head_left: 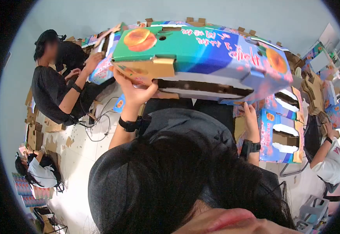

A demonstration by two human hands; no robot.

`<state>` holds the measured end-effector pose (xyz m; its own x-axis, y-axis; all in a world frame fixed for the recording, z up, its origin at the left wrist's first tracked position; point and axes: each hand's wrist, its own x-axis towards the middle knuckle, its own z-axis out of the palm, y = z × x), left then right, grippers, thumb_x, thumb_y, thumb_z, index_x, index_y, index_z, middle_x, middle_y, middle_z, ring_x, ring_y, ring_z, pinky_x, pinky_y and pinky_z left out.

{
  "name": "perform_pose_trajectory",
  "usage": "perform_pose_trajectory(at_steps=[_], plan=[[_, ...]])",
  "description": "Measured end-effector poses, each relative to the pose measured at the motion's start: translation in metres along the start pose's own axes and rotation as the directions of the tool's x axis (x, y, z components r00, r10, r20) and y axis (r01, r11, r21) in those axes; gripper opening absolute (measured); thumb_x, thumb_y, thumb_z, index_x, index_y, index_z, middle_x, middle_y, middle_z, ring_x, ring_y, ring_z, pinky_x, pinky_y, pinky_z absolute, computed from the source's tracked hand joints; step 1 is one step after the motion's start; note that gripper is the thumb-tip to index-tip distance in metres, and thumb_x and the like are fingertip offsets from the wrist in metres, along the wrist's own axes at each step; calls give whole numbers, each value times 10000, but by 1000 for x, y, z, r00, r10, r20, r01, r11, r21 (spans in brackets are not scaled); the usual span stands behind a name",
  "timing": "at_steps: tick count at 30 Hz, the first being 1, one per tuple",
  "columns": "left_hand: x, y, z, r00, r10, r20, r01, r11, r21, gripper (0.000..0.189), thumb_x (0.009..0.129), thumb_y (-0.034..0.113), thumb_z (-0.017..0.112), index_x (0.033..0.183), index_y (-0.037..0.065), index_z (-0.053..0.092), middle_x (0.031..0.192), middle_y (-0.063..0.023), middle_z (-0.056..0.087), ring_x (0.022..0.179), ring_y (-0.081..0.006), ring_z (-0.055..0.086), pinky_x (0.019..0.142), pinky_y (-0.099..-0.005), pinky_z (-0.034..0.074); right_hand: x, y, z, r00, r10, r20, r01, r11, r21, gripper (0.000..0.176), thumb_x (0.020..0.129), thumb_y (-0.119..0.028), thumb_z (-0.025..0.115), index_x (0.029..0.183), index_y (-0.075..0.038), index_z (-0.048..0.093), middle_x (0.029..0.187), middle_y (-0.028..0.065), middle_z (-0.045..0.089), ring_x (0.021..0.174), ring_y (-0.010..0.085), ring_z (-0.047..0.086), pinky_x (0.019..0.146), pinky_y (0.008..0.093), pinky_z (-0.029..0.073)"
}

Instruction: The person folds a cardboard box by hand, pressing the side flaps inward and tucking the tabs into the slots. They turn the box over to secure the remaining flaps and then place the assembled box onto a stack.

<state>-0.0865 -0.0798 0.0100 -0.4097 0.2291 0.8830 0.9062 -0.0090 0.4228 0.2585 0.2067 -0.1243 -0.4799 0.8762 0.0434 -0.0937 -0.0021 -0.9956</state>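
Clock taken from view centre. A green, blue and purple printed cardboard box [185,50] with peach pictures is held in the air at 12 to 1 o'clock, above the lap. It is tilted, with its lettering seen upside down; a long dark slot is exposed along its lower side.

Left hand [134,89], at 10 o'clock: box's near left corner is pinched between thumb and fingers, just under a tan cardboard flap [164,67]. Right hand [250,117], at 3 o'clock: fingers pointed up, placed by the box's lower right edge; contact or grip cannot be told. A black wristband [128,124] is worn on the left wrist.

Just outside the right hand, at 3 o'clock: blue-pink printed boxes with white-edged openings [265,150]. Flattened brown cardboard [313,91] is stacked beyond, between 2 and 3.

Between 9 and 10, another printed box [101,72] is handled by a co-worker in black [49,91]. White floor [78,167] is littered with cardboard scraps [69,141] at 8 to 9.
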Motion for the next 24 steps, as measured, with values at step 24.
perform_pose_trajectory(at_steps=[24], plan=[[59,86,-42,848,495,-188,-504,864,-2,1101,619,278,905,1451,-64,269,1420,-225,415,1308,-333,424,1066,-475,353,-54,-94,-49,927,-373,34,314,825,470,558,795,-221,708,1289,-24,537,1229,115,627,1097,294,615,992,510,448]])
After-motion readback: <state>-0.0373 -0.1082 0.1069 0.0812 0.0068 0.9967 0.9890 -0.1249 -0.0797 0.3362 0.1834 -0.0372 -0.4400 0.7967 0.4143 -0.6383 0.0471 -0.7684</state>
